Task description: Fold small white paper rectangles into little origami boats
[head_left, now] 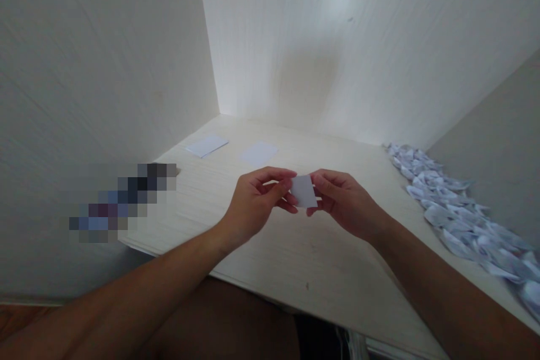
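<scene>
Between my two hands is a small white piece of paper [304, 191], roughly square, held up above the table. My left hand [264, 194] pinches its left edge between thumb and fingers. On the opposite edge, my right hand [340, 197] grips it the same way. Beyond my left hand, a white paper sheet [259, 153] lies flat on the table. Farther left lies a stack of white paper [206, 146]. Whether the held piece is folded or a single layer, I cannot tell.
The pale wooden table [270, 259] stands in a corner, with a back wall [295, 56] and a left wall [105, 67]. Along the right side runs a long heap of folded white paper pieces [455, 208]. A pixelated patch hides something at the table's left edge.
</scene>
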The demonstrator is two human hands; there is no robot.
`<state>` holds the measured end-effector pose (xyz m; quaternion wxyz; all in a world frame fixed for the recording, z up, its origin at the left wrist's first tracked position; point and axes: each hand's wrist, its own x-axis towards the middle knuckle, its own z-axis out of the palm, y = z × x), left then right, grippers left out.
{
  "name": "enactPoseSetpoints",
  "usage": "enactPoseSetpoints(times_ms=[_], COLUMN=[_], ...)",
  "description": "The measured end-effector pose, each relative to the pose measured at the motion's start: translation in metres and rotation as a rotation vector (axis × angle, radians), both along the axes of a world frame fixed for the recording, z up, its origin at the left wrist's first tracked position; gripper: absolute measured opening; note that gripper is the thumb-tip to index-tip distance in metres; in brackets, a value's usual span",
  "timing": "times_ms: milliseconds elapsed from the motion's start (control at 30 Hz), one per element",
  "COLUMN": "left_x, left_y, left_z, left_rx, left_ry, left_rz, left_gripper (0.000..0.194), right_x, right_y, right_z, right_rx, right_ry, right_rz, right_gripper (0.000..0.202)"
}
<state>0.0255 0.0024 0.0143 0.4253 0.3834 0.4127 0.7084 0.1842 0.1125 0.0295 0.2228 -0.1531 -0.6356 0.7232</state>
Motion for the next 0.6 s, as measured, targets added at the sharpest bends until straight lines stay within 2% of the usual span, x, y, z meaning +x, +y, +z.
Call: enactPoseSetpoints(times_ms=[100,233,500,600], left_x=[-0.0027,-0.0027,-0.0014,0.0006], left_y=[-0.0005,-0.0013,-0.0023,-0.0033], left_z=[0.0008,-0.0002,-0.0002,0.0016], left_rx=[0.009,0.010,0.029,0.040], left_ry=[-0.036,-0.061,-0.024,0.026], left_rz=[-0.037,-0.046,0.009,0.012], left_gripper=[0.025,0.023,0.021,0.026], right_x=[0.0000,0.0000,-0.0007,-0.0009], right_y=[-0.0021,-0.0048,-0.0019,-0.0027], right_z=[-0.0001,0.0000,-0.0049,-0.0045], right_rx=[-0.104,-0.144,-0.131,-0.139], right_ry=[-0.011,-0.008,-0.005,-0.003], right_rz=[0.065,0.121,0.086,0.074], right_gripper=[0.028,0.035,0.037,0.035])
